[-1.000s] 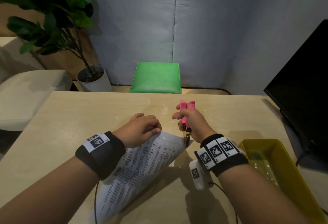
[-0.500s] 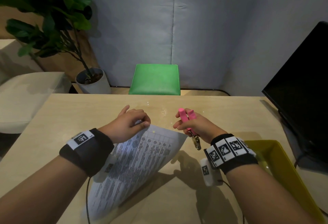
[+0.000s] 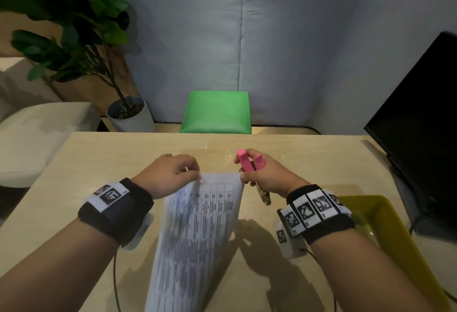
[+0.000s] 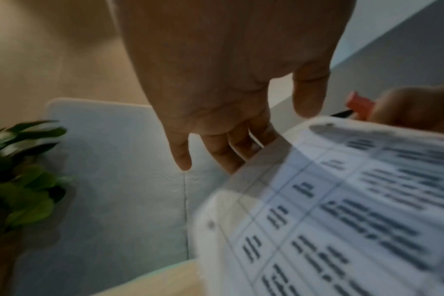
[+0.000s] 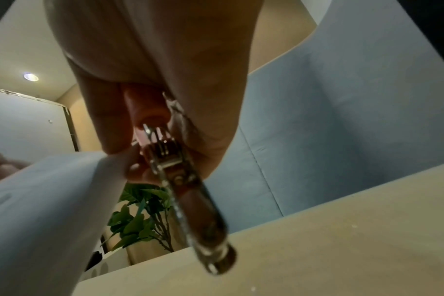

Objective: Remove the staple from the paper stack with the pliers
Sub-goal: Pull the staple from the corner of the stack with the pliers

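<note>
Paper first: the stack (image 3: 197, 232) is lifted by its far edge above the table (image 3: 99, 163), hanging down toward the person, printed face up. It carries a ruled grid and rows of dark text, but the print is too blurred in both the head view and the left wrist view to read a single word. Black-and-white square markers sit on both wristbands (image 3: 116, 209); no brand shows anywhere.

Left hand (image 3: 170, 175) now: fingers curled, pinching the far left corner of the stack, thumb on the near side and the fingers behind the sheet, as the left wrist view shows at (image 4: 216, 80).

Right hand (image 3: 267, 175) is doing two jobs at once (busy hand, that one). It is wrapped round the pliers (image 3: 249, 166), whose pink handles poke up past the knuckles and stand a little apart, while the metal nose points down and back toward the wrist. Its thumb and forefinger also pinch the far right corner of the stack. In the right wrist view the nose (image 5: 190, 190) hangs clear of the paper (image 5: 46, 210), just beside its edge.

No staple can be made out in any view.

A yellow tray (image 3: 395, 237) lies on the table by the right forearm, a dark screen (image 3: 420, 126) beyond it.
</note>
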A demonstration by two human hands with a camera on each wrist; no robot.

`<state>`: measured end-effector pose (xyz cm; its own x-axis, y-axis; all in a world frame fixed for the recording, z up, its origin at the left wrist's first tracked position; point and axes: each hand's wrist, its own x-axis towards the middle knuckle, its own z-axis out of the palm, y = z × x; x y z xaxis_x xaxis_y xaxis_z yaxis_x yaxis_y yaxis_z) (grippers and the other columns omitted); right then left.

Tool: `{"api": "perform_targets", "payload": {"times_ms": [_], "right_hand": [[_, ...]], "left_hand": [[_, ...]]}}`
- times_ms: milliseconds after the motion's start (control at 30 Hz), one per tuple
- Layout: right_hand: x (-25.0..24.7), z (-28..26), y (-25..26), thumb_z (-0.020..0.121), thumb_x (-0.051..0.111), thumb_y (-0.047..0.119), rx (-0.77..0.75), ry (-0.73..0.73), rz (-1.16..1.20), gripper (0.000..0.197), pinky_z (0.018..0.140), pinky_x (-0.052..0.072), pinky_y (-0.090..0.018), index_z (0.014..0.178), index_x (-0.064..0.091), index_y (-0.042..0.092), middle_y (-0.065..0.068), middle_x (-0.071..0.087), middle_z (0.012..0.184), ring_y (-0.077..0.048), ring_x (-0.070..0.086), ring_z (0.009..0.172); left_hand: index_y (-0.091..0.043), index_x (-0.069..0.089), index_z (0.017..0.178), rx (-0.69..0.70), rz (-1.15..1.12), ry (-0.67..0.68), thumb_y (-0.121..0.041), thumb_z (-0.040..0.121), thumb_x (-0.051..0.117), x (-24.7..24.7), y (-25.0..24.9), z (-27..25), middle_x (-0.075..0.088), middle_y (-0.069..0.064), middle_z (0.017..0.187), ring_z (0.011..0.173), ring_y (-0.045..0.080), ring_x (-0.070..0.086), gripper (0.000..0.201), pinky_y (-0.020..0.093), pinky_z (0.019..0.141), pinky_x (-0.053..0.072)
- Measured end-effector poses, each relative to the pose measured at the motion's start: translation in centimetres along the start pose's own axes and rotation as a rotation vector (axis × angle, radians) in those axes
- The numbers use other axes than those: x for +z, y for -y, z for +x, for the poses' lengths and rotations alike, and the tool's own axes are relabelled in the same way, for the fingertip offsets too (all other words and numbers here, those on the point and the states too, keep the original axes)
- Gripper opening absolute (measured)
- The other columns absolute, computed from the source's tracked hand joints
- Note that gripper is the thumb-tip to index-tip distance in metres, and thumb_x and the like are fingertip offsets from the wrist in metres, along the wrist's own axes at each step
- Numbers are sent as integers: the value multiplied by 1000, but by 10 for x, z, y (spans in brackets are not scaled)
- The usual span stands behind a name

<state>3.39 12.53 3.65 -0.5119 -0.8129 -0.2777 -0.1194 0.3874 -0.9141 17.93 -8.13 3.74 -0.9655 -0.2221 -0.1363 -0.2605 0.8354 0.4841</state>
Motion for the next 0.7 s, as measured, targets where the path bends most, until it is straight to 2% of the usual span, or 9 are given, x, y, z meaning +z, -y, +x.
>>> {"api": "perform_targets", "payload": {"times_ms": [67, 133, 200, 267, 333, 400, 467, 600, 700], "right_hand": [[1, 0, 10, 85, 58, -2, -17, -1, -10, 30, 69, 44, -25, 109, 56, 16, -1, 57, 92, -13, 52, 79], [3, 1, 17, 86, 58, -2, -25, 10, -25, 31, 69, 44, -25, 112, 56, 14, -2, 57, 93, -12, 53, 80], [5, 1, 20, 86, 58, -3, -30, 14, -32, 32, 68, 44, -25, 113, 56, 13, -2, 57, 92, -11, 52, 79], [6, 1, 20, 85, 57, -3, -33, 10, -19, 31, 66, 43, -24, 111, 56, 14, -1, 56, 90, -11, 51, 76], [7, 1, 18, 86, 57, -3, -27, 13, -14, 30, 65, 42, -23, 110, 56, 15, -2, 57, 91, -11, 52, 77], [8, 2, 14, 86, 57, 0, -9, 13, -15, 28, 65, 42, -23, 108, 56, 16, -1, 57, 93, -11, 52, 78], [10, 2, 8, 88, 58, 5, 17, -18, 21, 21, 65, 43, -25, 105, 56, 16, -2, 57, 93, -13, 51, 76], [7, 6, -3, 92, 57, 17, 71, -181, 374, 8, 59, 42, -25, 98, 54, 13, -3, 53, 80, -13, 48, 63], [0, 8, -1, 92, 56, 17, 62, -338, 637, 5, 56, 42, -26, 94, 52, 13, -1, 50, 70, -13, 46, 57]], "left_hand": [[-41, 55, 110, 35, 96, 24, -70, 79, 34, 1, -14, -1, 60, -17, 101, 91, 9, 50, 48, 32, 90, 35], [-36, 55, 119, 95, 91, 39, -72, 81, 31, 5, -27, 1, 61, -16, 108, 93, 6, 49, 58, 33, 99, 30], [-34, 59, 111, 131, 40, 45, -71, 80, 30, 10, -32, 3, 63, -16, 106, 94, 8, 51, 56, 35, 97, 39], [-31, 62, 105, 119, -61, 27, -61, 85, 41, 15, -32, 4, 65, -15, 99, 93, 10, 56, 42, 37, 88, 48], [-28, 64, 109, 72, -167, 13, -43, 90, 55, 21, -33, 4, 66, -13, 104, 97, 8, 59, 26, 31, 87, 48], [-24, 67, 112, 31, -260, -7, -28, 90, 61, 29, -36, 3, 66, -12, 106, 99, 6, 59, 23, 22, 88, 42], [-21, 70, 110, -3, -369, -43, -22, 88, 65, 35, -36, 1, 68, -10, 104, 99, 6, 61, 22, 20, 89, 42], [-17, 72, 109, -21, -509, -88, -15, 87, 67, 42, -32, 0, 70, -8, 102, 100, 3, 63, 23, 19, 93, 45], [-14, 72, 109, 12, -484, -96, -11, 87, 65, 41, -34, 1, 68, -14, 95, 92, -8, 62, 22, 6, 86, 44]]}}
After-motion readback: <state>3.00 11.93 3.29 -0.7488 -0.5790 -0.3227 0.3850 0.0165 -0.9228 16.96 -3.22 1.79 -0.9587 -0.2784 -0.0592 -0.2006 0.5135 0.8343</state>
